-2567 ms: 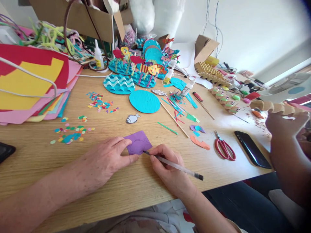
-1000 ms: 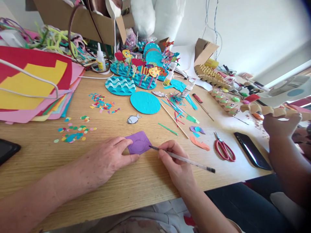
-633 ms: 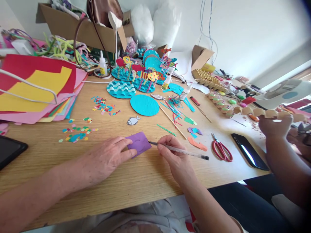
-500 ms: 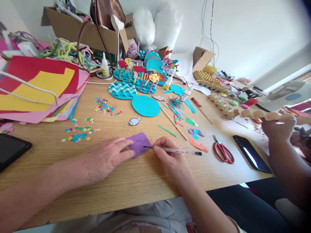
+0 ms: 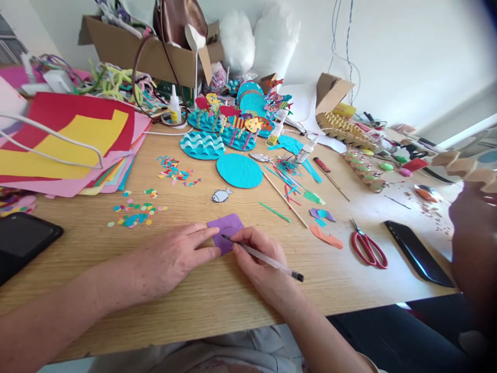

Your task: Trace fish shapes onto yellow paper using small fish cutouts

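A small purple paper (image 5: 227, 228) with a curved line drawn on it lies on the wooden table (image 5: 186, 316). The spread fingers of my left hand (image 5: 182, 254) rest on its left edge, pressing it flat; they grip nothing. Pinched in my right hand (image 5: 260, 256) is a clear pen (image 5: 272, 261), its tip touching the paper's middle. Just beyond the paper lies a small grey fish cutout (image 5: 221, 195), and behind that a blue oval (image 5: 239, 170). Colored confetti (image 5: 135, 211) is scattered to the left.
Red-handled scissors (image 5: 368, 248) and a phone (image 5: 417, 254) lie at the right, near another person's arm (image 5: 471, 233). A dark device (image 5: 27, 241) and stacked colored paper (image 5: 66, 140) occupy the left. Glue bottles (image 5: 306, 150) stand farther back.
The pen has swung to a steeper slant, its tip shifting left on the paper, and the curved line looks longer. The other person's hand has moved right with the egg carton strip.
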`<state>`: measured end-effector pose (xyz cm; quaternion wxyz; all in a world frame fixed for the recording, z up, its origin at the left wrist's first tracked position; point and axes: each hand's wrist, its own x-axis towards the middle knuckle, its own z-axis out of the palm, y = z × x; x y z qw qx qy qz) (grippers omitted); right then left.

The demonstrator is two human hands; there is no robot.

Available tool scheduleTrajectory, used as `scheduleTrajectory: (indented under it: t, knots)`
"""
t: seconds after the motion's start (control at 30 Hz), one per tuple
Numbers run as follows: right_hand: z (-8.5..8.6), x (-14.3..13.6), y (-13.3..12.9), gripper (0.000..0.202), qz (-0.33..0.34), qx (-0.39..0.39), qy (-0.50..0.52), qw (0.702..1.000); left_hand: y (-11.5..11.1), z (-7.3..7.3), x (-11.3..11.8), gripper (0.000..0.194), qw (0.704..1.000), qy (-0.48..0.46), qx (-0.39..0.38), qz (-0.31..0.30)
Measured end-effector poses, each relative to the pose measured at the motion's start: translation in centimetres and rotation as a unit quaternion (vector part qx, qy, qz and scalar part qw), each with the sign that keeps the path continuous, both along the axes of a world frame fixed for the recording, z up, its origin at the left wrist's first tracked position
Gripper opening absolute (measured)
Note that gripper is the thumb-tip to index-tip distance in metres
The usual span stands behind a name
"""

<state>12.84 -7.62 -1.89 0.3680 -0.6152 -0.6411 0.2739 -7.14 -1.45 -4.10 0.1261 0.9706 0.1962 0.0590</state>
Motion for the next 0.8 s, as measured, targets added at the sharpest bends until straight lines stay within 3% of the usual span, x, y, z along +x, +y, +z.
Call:
scheduleTrajectory:
  t: [0.8]
  knots:
    - [-0.69, 0.05, 0.30, 0.009, -0.003, 0.004, -0.024, 1.000, -0.09, 0.32, 0.35, 0.037, 1.000, -0.009, 0.002, 0.002]
